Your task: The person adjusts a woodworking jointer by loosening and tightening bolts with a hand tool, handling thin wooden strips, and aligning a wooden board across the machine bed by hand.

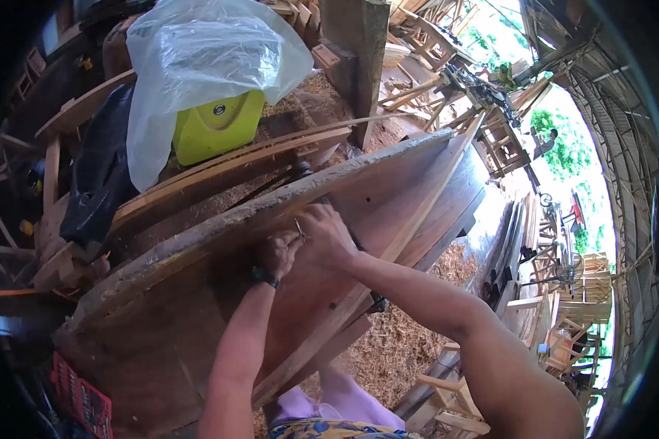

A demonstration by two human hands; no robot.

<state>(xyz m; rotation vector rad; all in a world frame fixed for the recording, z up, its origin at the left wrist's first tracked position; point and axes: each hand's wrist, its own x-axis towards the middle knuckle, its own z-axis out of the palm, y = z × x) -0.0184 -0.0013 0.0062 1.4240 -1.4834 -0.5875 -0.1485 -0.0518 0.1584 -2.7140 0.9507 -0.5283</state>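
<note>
My left hand [280, 251], with a dark band at its wrist, is closed near the upper edge of a large wooden board [271, 322]. Close to its right, my right hand [324, 230] is closed too, with its fingers bent toward the left hand. A small thin metal piece [299, 227] shows between the two hands; which hand grips it cannot be made out. Both hands are just below the board's rough, pale edge [271, 194]. A long wooden strip [417, 219] lies across the board, nearer my body.
Beyond the board sit a yellow-green case [220, 124] under clear plastic and a dark object [99, 168]. A red tool tray [80, 399] is at the lower left. Wood shavings [395, 347] cover the floor; wooden frames and a distant person [545, 144] are at the right.
</note>
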